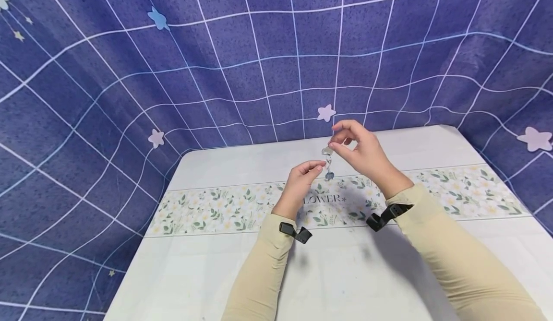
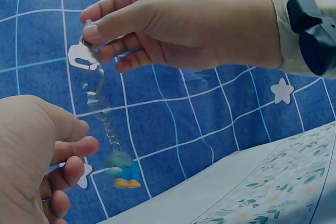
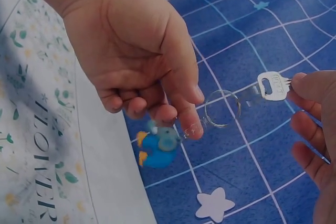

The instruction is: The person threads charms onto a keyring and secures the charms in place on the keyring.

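Observation:
My right hand [image 1: 362, 149] pinches a silver key [image 3: 273, 86] between thumb and forefinger, above the far part of the table. From the key hang a metal key ring [image 3: 206, 109] and a short chain [image 2: 109, 130]. A small blue figure with yellow feet [image 2: 126, 170] dangles at the chain's lower end, clear of the tabletop. My left hand [image 1: 299, 183] is held beside the chain, thumb and forefinger slightly parted and the other fingers loosely bent. In the left wrist view a gap shows between its fingertips and the chain.
A white table [image 1: 207, 273] carries a floral printed band [image 1: 242, 206] with lettering across its middle. Behind and at the sides hangs a blue curtain [image 1: 268, 38] with white grid lines and stars. Both wrists wear black camera straps [image 1: 295, 231].

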`<state>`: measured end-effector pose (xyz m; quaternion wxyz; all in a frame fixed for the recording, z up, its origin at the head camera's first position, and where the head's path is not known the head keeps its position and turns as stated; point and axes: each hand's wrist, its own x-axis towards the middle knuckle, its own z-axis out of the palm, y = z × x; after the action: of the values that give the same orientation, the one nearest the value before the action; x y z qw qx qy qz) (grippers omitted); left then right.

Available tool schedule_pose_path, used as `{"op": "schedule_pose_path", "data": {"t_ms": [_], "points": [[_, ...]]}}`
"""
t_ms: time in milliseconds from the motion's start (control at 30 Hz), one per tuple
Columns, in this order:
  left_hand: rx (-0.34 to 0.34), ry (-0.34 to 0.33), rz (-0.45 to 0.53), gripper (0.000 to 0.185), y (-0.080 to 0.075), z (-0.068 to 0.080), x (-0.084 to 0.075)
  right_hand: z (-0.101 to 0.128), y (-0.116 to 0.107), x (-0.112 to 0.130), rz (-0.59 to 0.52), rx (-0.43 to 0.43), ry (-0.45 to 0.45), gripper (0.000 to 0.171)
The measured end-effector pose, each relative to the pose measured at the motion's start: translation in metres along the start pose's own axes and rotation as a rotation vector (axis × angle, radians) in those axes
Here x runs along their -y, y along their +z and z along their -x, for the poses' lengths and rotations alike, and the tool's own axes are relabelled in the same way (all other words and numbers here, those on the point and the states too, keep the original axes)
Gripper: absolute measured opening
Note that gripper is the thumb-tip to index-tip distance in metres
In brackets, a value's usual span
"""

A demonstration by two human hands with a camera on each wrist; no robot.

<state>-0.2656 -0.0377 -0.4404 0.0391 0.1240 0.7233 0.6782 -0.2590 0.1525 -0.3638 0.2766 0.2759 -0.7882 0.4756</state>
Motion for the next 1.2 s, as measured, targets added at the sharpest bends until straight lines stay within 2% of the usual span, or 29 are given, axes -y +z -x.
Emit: {"op": "schedule_pose_path", "data": {"t_ms": [167, 300, 433, 733, 900, 1000, 1200], "points": [[-0.004, 0.033, -0.018, 0.025, 0.001, 0.0, -0.001, -0.003, -0.002, 0.002, 0.024, 0.002, -0.029, 0.034], [-0.019, 0.031, -0.024, 0.025, 0.001, 0.001, -0.001, -0.005, -0.004, 0.003, 0.036, 0.003, -0.044, 0.034], [-0.026, 0.02, -0.035, 0.025, -0.003, 0.002, 0.0, -0.006, -0.006, 0.003, 0.046, 0.009, -0.023, 0.034], [-0.08, -0.019, -0.059, 0.024, -0.03, 0.006, 0.007, 0.0, -0.009, 0.005, 0.044, 0.032, 0.041, 0.027], [-0.107, -0.042, -0.066, 0.025, -0.047, 0.006, 0.012, 0.008, -0.01, 0.002, 0.046, 0.047, 0.04, 0.023], [-0.127, -0.041, -0.114, 0.025, -0.057, 0.005, 0.017, 0.014, -0.011, 0.0, 0.046, 0.059, 0.041, 0.023], [-0.176, 0.022, -0.318, 0.029, -0.074, 0.003, 0.022, 0.027, -0.011, -0.005, 0.048, 0.073, 0.043, 0.023]]}}
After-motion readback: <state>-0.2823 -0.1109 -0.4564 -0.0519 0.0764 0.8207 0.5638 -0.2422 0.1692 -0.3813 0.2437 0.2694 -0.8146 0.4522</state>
